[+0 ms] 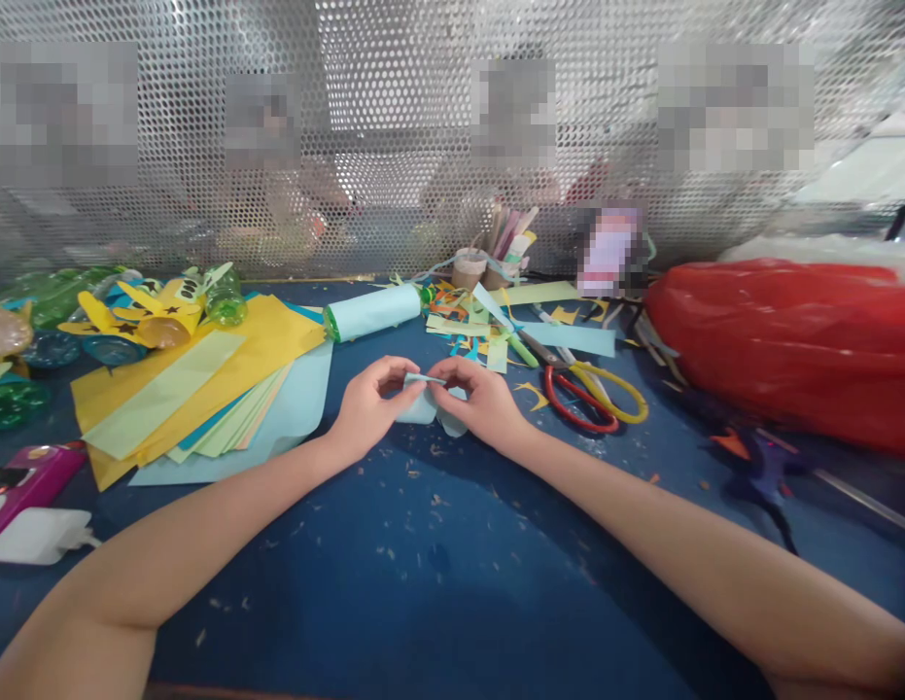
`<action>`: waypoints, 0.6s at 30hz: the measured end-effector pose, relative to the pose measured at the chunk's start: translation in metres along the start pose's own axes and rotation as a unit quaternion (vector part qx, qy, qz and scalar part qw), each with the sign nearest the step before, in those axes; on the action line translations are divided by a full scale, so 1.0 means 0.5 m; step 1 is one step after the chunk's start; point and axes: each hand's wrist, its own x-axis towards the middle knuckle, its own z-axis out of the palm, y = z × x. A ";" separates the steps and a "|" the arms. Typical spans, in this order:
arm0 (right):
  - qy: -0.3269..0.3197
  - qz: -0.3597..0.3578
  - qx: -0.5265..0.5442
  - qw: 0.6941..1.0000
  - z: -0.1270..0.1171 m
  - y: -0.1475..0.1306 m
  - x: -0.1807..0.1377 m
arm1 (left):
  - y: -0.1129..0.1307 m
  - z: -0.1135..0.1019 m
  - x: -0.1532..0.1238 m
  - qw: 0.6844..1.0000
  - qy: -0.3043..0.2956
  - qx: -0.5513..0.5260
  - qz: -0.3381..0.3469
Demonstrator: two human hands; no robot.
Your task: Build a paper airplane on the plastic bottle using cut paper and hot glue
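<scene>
My left hand [377, 403] and my right hand [477, 397] meet over the middle of the blue table. Between their fingertips they pinch a small light-blue paper piece [421, 406], which looks folded; parts of it are hidden behind my fingers. Just beyond my hands lies a green plastic bottle wrapped in light-blue paper [375, 312], on its side. To the right of my right hand rest scissors [579, 394] with one red and one yellow handle loop, blades pointing away from me.
Coloured paper sheets [277, 335] and decorated plastic bottles [142, 316] fill the left. Paper scraps [463, 329] lie beyond the scissors, near a cup of sticks [469, 267]. A red plastic bag [780, 340] and a glue gun [769, 467] are at right. Perforated metal [400, 87] stands behind.
</scene>
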 end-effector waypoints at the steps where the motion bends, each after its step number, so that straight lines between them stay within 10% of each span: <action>1: -0.001 -0.001 -0.001 1.000 0.000 -0.001 0.000 | -0.002 0.000 0.000 1.000 0.001 0.005 0.003; 18: 0.001 0.016 -0.012 1.000 -0.001 -0.004 0.002 | -0.004 -0.002 0.002 1.000 0.002 0.021 0.011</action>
